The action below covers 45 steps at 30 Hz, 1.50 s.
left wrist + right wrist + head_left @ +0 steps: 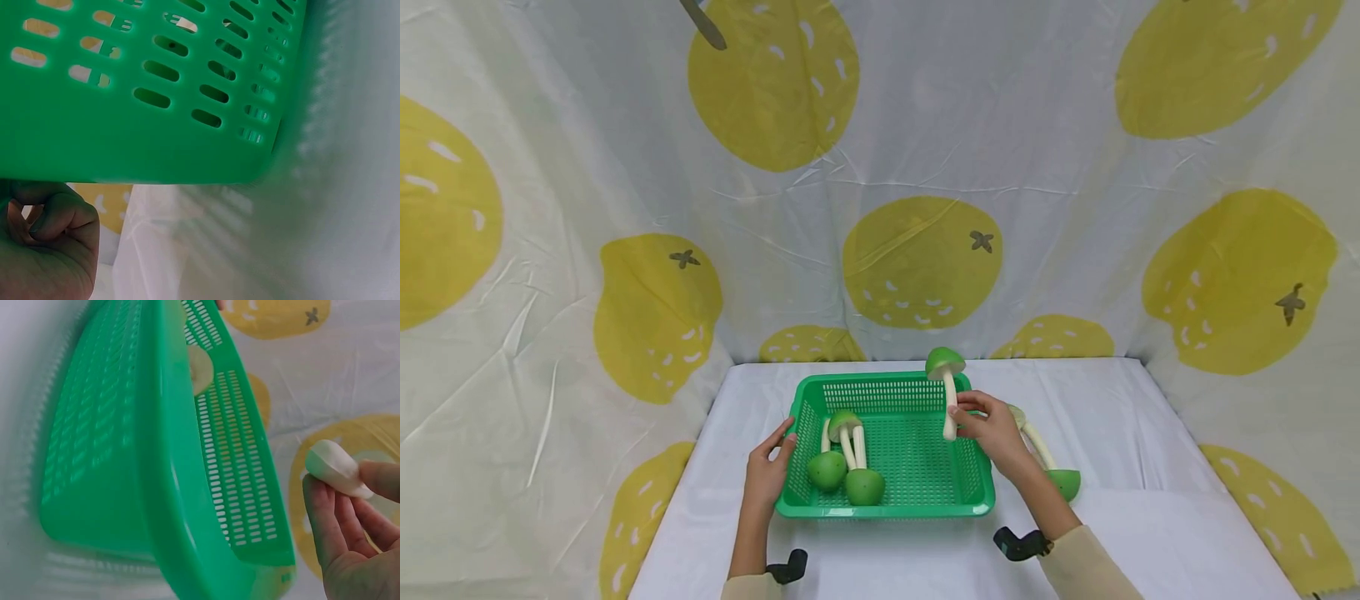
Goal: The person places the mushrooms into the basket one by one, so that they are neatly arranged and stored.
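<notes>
A toy mushroom with a green cap and white stem (950, 398) is pinched by my right hand (996, 432) over the right side of a green plastic basket (887, 511). It stands nearly upright, cap on top. In the right wrist view, thumb and fingertips hold the stem's lower end (331, 464). My left hand (765, 477) grips the basket's left rim, thumb and fingers close together in the left wrist view. Inside, at the left, lie several mushrooms, among them two with caps toward me (827, 471) and one with its cap farther back (844, 423).
On the white tablecloth (1150, 517), right of the basket, more mushrooms (1064, 482) lie partly behind my right forearm. A lemon-print curtain (1060, 250) hangs behind the table and at both sides. Each wrist wears a black camera mount (1019, 544).
</notes>
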Motion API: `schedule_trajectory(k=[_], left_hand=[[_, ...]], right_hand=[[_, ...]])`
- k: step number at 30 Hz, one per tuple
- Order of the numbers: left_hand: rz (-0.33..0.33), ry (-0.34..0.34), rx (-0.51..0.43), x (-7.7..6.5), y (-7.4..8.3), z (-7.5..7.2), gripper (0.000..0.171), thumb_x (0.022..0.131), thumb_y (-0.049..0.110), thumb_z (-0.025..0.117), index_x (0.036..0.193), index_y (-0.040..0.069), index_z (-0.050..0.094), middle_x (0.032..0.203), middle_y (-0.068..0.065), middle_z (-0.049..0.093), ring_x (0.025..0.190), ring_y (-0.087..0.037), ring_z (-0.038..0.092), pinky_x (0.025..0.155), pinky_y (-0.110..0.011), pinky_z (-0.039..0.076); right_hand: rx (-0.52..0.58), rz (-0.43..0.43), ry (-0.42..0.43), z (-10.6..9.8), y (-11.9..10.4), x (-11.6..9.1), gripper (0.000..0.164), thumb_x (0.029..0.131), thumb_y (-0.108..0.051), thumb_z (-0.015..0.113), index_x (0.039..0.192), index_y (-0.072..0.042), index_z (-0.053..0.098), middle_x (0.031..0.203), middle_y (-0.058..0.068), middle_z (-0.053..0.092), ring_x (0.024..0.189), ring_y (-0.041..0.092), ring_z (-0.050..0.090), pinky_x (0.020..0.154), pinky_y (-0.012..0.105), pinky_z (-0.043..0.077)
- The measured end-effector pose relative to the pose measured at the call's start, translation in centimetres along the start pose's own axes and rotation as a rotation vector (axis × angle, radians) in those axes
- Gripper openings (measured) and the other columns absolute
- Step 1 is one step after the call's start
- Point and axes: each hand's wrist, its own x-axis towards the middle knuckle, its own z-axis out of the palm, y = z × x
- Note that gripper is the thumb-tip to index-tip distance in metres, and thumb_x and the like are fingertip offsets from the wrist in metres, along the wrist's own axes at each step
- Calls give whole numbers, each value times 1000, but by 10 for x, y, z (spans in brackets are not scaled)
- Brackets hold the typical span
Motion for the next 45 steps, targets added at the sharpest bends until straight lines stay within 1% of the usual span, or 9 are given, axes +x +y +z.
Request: schedule_trajectory(k=[4, 10, 16, 18, 23, 27, 36, 40, 45], left_hand=[[2, 2, -2, -2, 0, 0, 41, 104, 41, 61, 144, 30, 63, 115, -13, 61, 142, -32, 46, 110, -61, 36], [-1, 1, -7, -1, -1, 0, 42, 104, 42, 61, 143, 30, 63, 117, -12, 62, 145, -32, 43, 113, -62, 34], [-8, 4, 7, 0, -1, 0, 43, 103, 46, 60, 144, 32, 62, 118, -12, 62, 140, -31, 47, 107, -58, 38], [-12, 3, 13, 0, -1, 0, 43, 104, 46, 60, 144, 31, 62, 118, -12, 62, 140, -31, 47, 108, -60, 38], [-16, 3, -3, 1, -1, 0, 41, 104, 40, 61, 144, 30, 62, 117, -13, 62, 144, -33, 44, 113, -64, 34], [-18, -3, -10, 3, -2, 1, 40, 104, 40, 62, 143, 32, 63, 117, -13, 63, 147, -32, 42, 116, -65, 30], [-8, 0, -19, 5, -1, 1, 40, 103, 41, 62, 143, 31, 63, 116, -12, 62, 140, -31, 47, 112, -61, 35], [-1, 0, -5, 5, -2, 1, 41, 103, 42, 62, 143, 32, 63, 115, -11, 63, 137, -30, 50, 108, -57, 38], [-3, -3, 3, 3, -4, -1, 43, 103, 46, 61, 143, 32, 63, 115, -10, 63, 135, -30, 51, 104, -53, 40]], right_hand=[[10, 6, -16, 8, 4, 1, 42, 101, -20, 69, 135, 3, 60, 118, 19, 60, 91, 20, 70, 81, 40, 62], [7, 22, -30, 20, 5, 3, 39, 101, -17, 67, 135, 3, 61, 116, 20, 61, 94, 23, 69, 82, 42, 62], [-28, 26, -44, 33, 8, 9, 35, 102, -14, 66, 133, 2, 62, 113, 18, 63, 93, 22, 70, 86, 49, 60], [-32, 25, -50, 37, 10, 11, 34, 102, -13, 66, 132, 3, 63, 111, 17, 63, 91, 22, 71, 85, 48, 61], [-35, 22, -60, 47, 14, 14, 32, 101, -11, 66, 130, 4, 64, 109, 17, 64, 89, 22, 71, 81, 44, 62], [-54, 33, -58, 52, 17, 15, 30, 100, -11, 67, 127, 3, 66, 107, 16, 65, 87, 22, 71, 81, 47, 61], [-120, 70, -56, 62, 24, 19, 25, 99, -11, 67, 121, 2, 68, 104, 15, 69, 80, 21, 73, 82, 47, 61], [-173, 77, -86, 68, 26, 20, 23, 100, -12, 67, 118, 2, 69, 105, 16, 70, 78, 20, 72, 81, 49, 60], [-169, 91, -115, 77, 29, 21, 22, 99, -11, 67, 117, 3, 68, 101, 15, 72, 77, 20, 72, 80, 49, 61]])
